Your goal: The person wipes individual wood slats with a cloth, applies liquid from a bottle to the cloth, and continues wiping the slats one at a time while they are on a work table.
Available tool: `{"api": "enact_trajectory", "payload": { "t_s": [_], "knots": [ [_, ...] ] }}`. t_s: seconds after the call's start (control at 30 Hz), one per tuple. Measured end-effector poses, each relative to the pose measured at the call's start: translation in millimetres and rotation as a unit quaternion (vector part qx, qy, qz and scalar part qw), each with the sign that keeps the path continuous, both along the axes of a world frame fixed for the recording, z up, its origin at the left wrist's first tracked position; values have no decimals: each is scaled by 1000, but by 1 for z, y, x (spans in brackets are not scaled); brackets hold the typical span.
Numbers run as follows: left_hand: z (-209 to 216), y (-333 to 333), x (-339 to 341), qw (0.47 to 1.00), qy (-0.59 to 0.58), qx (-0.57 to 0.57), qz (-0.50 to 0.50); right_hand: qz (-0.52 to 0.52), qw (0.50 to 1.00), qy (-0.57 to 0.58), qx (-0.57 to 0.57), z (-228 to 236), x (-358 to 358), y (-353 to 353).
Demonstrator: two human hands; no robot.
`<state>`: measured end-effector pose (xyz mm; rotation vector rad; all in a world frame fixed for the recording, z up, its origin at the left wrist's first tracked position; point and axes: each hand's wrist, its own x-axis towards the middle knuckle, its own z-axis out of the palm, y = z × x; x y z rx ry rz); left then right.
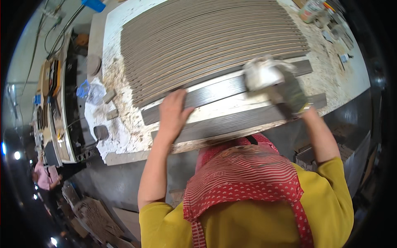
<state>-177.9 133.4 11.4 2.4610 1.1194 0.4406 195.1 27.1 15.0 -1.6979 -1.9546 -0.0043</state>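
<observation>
A long grey-brown wood-grain strip [215, 91] lies across the white worktop in front of me. My left hand [173, 112] spans the strip near its left end, fingers over the far edge and thumb by the near one. My right hand [291, 91], in a dark, dirty-looking glove, is closed on a white cloth [263, 73] against the strip's right part. Hand and cloth are blurred, and the gloved fingers are partly hidden. Nearer to me, a second similar strip [223, 124] lies along the table's front edge, passing under my right wrist.
Beyond the strips, many similar strips [215, 45] lie side by side in a wide bank. The stained white worktop [118, 82] carries a crumpled clear plastic bag [96, 93] and small blocks [111, 96] at left. A bottle [311, 11] stands far right. Another person [46, 175] is far left.
</observation>
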Motion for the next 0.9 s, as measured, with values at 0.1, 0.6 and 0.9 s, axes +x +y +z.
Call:
{"api": "enact_trajectory", "payload": {
  "t_s": [0.1,0.6,0.9],
  "knots": [
    [-6,-7,-92,989,14,-9,150,-350,902,186,-170,35,69,5],
    [16,-51,-61,977,137,47,156,-405,899,103,-129,-53,219,-9],
    [19,-76,-50,996,83,-15,36,-378,911,82,-145,-50,211,1]
  ]
}}
